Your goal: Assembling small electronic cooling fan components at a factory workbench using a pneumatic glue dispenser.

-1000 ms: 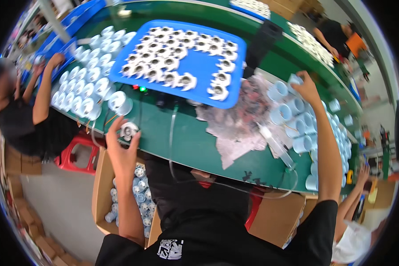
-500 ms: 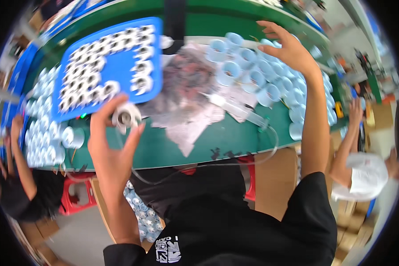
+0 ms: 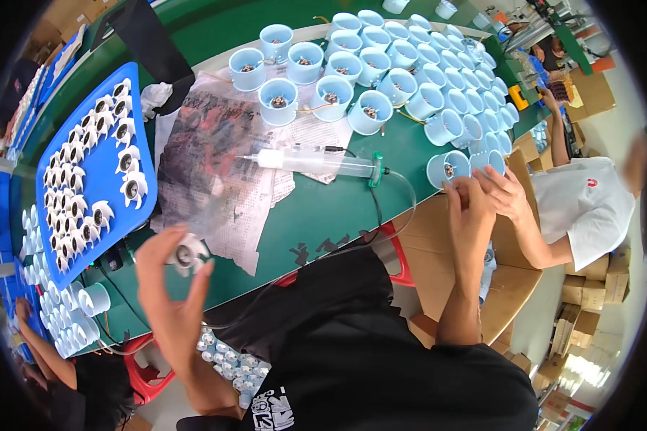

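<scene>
My left hand [image 3: 167, 276] pinches a small white fan wheel [image 3: 189, 253] with curved blades and a dark centre between thumb and fingers, held up by the table's front edge. To its left, a blue tray [image 3: 138, 215] carries rows of similar wheels. My right hand [image 3: 471, 212] is at the table's right front edge, its fingers closed on the near side of a light-blue cup [image 3: 438, 172] with small copper-coloured parts inside. Right beside it, a co-worker's hand [image 3: 508, 195] touches a neighbouring light-blue cup [image 3: 487, 164].
Many light-blue cups [image 3: 402, 54] crowd the back and right of the green table [image 3: 313, 233]. A clear syringe [image 3: 323, 162] with a tube lies by stained paper [image 3: 208, 158]. An open cardboard box [image 3: 431, 237] stands below my right arm. More cups [image 3: 93, 298] stand at the left.
My view has turned to the right. My right hand has come down from above the cups to a cup at the table's front edge. The fan wheel stays in my left hand.
</scene>
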Demonstrator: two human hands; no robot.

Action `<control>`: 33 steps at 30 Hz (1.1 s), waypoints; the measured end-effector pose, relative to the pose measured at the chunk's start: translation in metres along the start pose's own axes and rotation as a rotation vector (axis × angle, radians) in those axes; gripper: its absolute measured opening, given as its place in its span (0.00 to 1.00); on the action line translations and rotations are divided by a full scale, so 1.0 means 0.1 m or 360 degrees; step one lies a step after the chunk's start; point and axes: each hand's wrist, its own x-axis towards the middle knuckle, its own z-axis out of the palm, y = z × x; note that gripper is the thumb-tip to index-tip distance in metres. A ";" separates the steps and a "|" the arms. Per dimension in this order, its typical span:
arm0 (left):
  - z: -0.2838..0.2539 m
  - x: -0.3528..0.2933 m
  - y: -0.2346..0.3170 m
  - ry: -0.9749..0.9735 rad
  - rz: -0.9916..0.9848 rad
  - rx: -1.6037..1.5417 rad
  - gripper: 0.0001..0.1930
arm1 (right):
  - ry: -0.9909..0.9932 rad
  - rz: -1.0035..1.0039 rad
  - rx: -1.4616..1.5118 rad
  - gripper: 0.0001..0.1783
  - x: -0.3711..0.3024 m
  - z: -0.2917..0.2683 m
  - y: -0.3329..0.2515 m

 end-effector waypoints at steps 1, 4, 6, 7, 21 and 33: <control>0.06 -0.07 -0.01 -0.0072 -0.0059 0.0081 0.24 | 0.0024 -0.0047 0.0157 0.05 -0.09 -0.02 -0.13; 0.26 -0.25 -0.12 -0.0067 -0.0189 0.0239 0.25 | -0.0088 -0.0377 0.0407 0.10 -0.33 0.03 -0.51; 0.36 -0.30 -0.20 0.0029 -0.0241 0.0346 0.25 | -0.0279 -0.0576 0.0511 0.11 -0.36 0.18 -0.74; 0.39 -0.29 -0.22 0.0064 -0.0228 0.0391 0.26 | -0.0302 -0.0675 0.0553 0.11 -0.35 0.27 -0.86; 1.20 0.07 0.38 -0.0045 -0.0177 -0.0129 0.32 | -0.0956 0.0861 0.1999 0.17 -0.21 0.54 -0.74; 1.49 0.58 0.39 0.0048 0.0320 -0.0354 0.31 | -0.1200 0.0956 0.3089 0.22 -0.31 0.82 -0.56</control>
